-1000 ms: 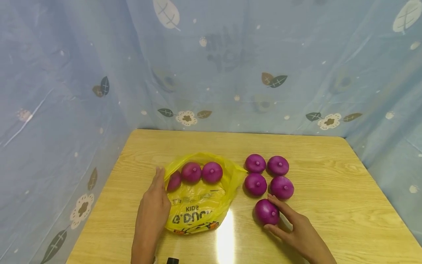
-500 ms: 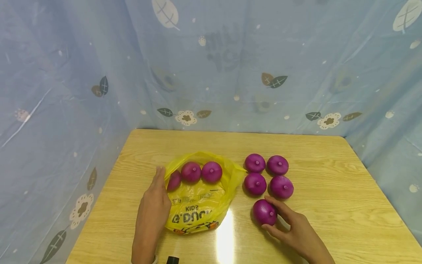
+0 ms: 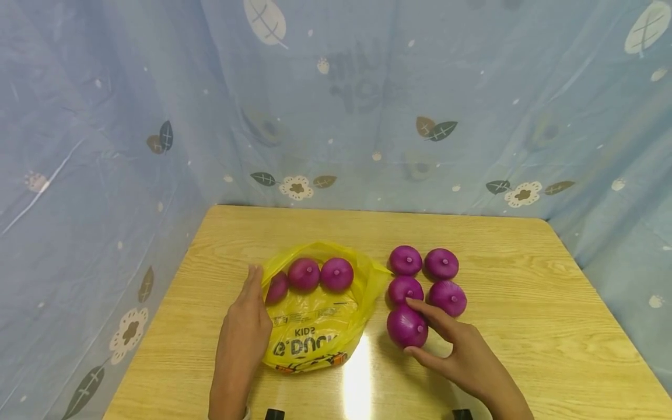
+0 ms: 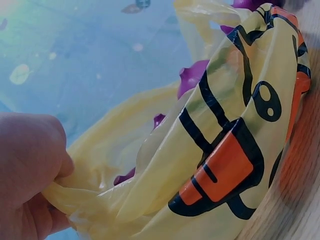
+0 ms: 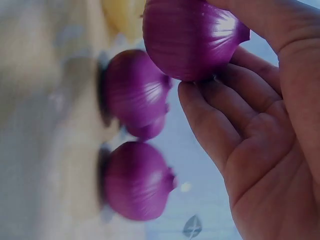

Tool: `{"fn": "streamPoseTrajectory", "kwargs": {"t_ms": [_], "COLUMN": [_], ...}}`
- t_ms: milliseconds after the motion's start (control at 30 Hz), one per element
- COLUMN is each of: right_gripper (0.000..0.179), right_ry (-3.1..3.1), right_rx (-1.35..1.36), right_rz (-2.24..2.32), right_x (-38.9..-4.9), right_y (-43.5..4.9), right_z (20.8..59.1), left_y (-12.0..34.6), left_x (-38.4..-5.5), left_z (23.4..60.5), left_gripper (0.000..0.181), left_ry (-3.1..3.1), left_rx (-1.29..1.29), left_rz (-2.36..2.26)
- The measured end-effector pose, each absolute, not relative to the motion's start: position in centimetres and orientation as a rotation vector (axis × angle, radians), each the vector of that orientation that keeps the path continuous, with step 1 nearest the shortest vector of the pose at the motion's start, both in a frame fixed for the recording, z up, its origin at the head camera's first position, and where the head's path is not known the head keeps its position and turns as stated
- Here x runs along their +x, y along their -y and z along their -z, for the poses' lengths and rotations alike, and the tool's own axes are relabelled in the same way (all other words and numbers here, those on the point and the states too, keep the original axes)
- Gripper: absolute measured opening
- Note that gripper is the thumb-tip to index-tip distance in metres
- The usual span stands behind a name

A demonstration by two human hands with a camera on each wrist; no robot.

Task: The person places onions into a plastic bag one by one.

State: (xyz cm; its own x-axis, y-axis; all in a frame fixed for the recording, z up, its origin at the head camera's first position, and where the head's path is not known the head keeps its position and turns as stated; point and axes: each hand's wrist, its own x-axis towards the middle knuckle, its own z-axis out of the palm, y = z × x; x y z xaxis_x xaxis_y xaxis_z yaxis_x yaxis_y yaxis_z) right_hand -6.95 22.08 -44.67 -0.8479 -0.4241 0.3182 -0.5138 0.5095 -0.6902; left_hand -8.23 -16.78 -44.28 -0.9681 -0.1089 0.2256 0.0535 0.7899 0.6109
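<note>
My left hand (image 3: 244, 332) pinches the left rim of a yellow plastic bag (image 3: 310, 321), holding its mouth open; the left wrist view shows the bag edge (image 4: 85, 205) between thumb and fingers. Inside lie three purple onions, one of them an onion (image 3: 336, 275) at the back, another partly hidden by the rim. My right hand (image 3: 462, 350) grips a purple onion (image 3: 407, 326) between thumb and fingers, raised off the table in the right wrist view. Just behind it, several more onions stand in two rows, including the onion (image 3: 448, 298) at the near right.
The wooden table (image 3: 525, 303) has a patterned blue curtain (image 3: 367, 116) behind it and along both sides. Small black objects, one a black tip (image 3: 275, 414), show at the near edge.
My right hand has lifted the onion and moved it left and slightly away from me, nearer the bag. The left hand and bag have stayed in place.
</note>
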Motion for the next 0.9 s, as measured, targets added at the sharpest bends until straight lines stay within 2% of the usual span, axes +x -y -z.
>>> {"fn": "streamPoseTrajectory", "kwargs": {"t_ms": [200,367,600,900], "right_gripper": [0.079,0.082,0.08,0.077], "right_ry": [2.577,2.596,2.632,2.591], "right_rx": [0.93,0.991,0.995,1.074], "right_rz": [-1.29,-1.129,-0.911,-0.937], "right_x": [-8.2,-9.1,-9.9,-10.7], "right_y": [-21.0,-20.4,-19.6,-17.8], "right_z": [42.7,41.4,40.1,38.4], "left_y": [16.8,16.8,16.8,16.8], "left_x": [-8.3,-8.3,-8.2,-8.1], "left_z": [44.3,44.3,44.4,44.6], "left_gripper": [0.053,0.052,0.053,0.054], "left_ry": [2.724,2.72,2.729,2.743], "left_rx": [0.032,0.031,0.04,0.04], "left_rz": [0.946,0.944,0.948,0.937]}}
